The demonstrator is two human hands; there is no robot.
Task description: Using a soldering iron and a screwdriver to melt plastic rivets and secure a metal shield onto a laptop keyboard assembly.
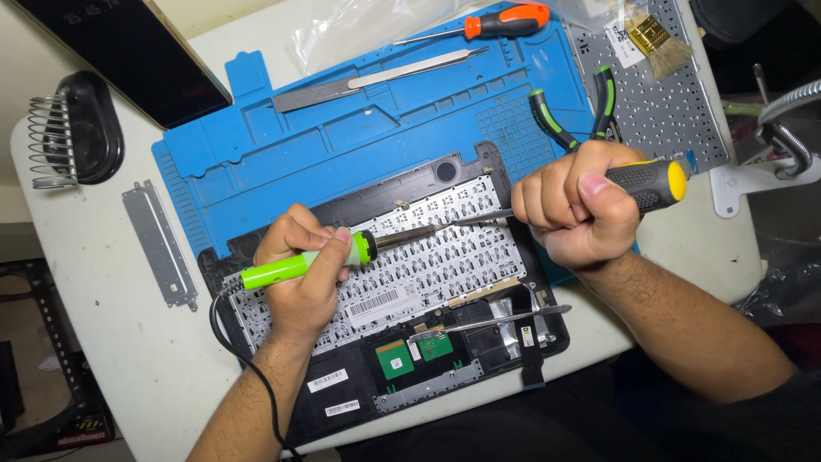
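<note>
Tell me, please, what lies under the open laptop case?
The laptop case rests partly on the blue repair mat, which lies on the white table. How far the mat reaches beneath cannot be seen; the case and both hands cover it.

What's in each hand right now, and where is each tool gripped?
Left hand holds a green soldering iron by its handle, pen-style. Right hand fists a screwdriver around its black-and-yellow handle.
</note>
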